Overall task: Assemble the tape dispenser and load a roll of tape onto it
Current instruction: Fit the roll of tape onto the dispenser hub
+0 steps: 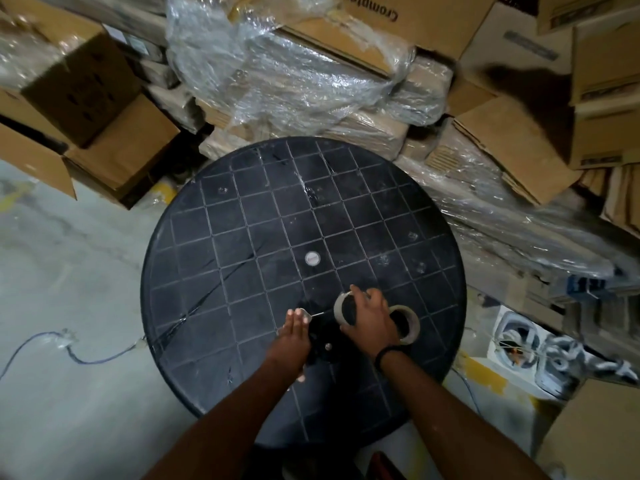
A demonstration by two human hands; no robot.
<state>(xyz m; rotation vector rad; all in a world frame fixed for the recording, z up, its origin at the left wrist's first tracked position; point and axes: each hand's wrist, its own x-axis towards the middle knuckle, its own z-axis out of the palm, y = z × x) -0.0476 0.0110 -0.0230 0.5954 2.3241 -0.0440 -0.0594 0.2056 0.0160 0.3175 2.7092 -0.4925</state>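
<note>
Your right hand [369, 318] grips a tape roll [343, 308] held upright just above the round black desk [242, 237]. A second tape roll [407, 323] lies flat on the desk, partly under your wrist. Your left hand [294, 332] rests, fingers extended, against the dark tape dispenser [323, 341] between both hands; whether it grips the dispenser cannot be told. Wrapped cardboard boxes [346, 98] stand beyond.
</note>
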